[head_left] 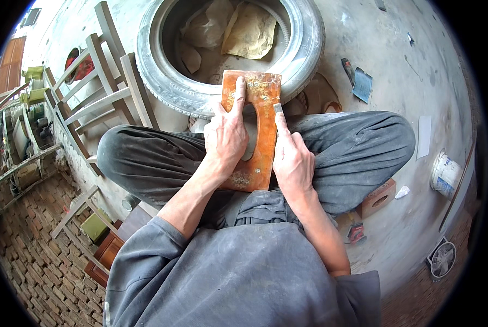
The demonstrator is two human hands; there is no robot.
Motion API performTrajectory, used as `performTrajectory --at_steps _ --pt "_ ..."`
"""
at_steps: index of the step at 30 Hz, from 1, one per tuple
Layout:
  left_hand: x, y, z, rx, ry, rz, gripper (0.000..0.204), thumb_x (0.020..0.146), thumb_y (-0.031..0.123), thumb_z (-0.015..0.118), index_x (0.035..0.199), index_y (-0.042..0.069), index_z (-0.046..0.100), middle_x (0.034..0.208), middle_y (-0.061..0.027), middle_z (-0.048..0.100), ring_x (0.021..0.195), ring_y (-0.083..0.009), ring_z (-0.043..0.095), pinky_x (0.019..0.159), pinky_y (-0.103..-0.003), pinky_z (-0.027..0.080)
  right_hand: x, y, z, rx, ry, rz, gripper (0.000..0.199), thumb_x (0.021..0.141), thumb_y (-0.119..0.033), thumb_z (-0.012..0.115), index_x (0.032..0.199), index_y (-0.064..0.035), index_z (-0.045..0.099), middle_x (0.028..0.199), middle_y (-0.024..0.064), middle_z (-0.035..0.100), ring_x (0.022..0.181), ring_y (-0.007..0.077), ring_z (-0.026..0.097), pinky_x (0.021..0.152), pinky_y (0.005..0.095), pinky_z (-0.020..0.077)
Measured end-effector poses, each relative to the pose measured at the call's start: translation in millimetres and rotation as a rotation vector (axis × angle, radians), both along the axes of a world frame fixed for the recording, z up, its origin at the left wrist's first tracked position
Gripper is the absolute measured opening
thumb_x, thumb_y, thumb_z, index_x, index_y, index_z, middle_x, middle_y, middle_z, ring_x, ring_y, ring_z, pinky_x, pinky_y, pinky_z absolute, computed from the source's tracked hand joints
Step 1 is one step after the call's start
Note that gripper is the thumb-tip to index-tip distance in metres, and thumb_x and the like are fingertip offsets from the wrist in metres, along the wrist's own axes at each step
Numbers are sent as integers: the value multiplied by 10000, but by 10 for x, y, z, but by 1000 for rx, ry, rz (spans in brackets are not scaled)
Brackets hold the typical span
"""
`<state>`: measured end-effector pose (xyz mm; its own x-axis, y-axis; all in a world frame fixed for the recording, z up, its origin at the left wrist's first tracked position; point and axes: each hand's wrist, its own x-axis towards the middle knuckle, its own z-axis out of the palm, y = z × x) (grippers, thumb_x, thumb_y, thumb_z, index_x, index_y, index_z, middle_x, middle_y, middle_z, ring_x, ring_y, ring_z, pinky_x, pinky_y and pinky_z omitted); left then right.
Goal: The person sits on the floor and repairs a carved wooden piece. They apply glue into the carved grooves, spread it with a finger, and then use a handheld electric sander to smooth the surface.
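Note:
An orange-brown wooden board [264,133] with a long oval cut-out lies over my lap, its far end at the near rim of a tyre [148,65]. Its surface is patchy and worn, with several small screw heads or spots. My left hand [226,133] grips the board's left side, index finger stretched along its face toward the far end. At the right edge, my right hand [294,161] is closed, its index finger pressing a small grey piece [278,108] against the wood. Whether this piece is folded sandpaper, I cannot tell.
Inside the tyre lie crumpled brownish sheets [249,30]. Wooden frames [110,82] stand at the left. On the floor at the right are a blue-grey sheet [362,85], a white bucket [446,174], a brick-like block [378,197] and a red-and-black tool [357,233].

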<state>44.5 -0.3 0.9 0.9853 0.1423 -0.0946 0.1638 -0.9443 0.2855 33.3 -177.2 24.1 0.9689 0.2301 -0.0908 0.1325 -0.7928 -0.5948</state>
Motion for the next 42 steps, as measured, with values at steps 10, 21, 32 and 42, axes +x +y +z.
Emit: performTrajectory --at_steps 10,21,32,42 --pt "0 -6 12 -12 20 8 946 862 -6 616 1709 193 244 1023 -260 584 663 -356 674 595 -425 587 234 51 1 -12 3 -3 593 987 -35 596 1564 -157 532 822 173 604 742 403 660 686 517 537" --pt "12 5 22 0 96 21 954 885 42 640 1713 235 208 1225 -323 555 766 -364 745 615 -424 612 274 46 10 -62 -16 21 591 982 -42 602 1558 -159 537 846 189 631 765 415 671 697 518 540" --pt "19 -10 38 -18 42 5 955 852 3 615 1710 178 234 1033 -280 590 686 -377 674 615 -447 584 397 66 -22 -89 -2 24 556 996 -46 585 1546 -124 549 839 187 632 743 402 671 688 515 544" --pt "44 -1 42 18 88 6 986 850 22 645 1714 186 200 1167 -317 583 763 -332 721 588 -407 589 68 -80 129 16 -9 84 553 990 -35 631 1522 -181 587 773 141 599 685 358 657 634 489 529"
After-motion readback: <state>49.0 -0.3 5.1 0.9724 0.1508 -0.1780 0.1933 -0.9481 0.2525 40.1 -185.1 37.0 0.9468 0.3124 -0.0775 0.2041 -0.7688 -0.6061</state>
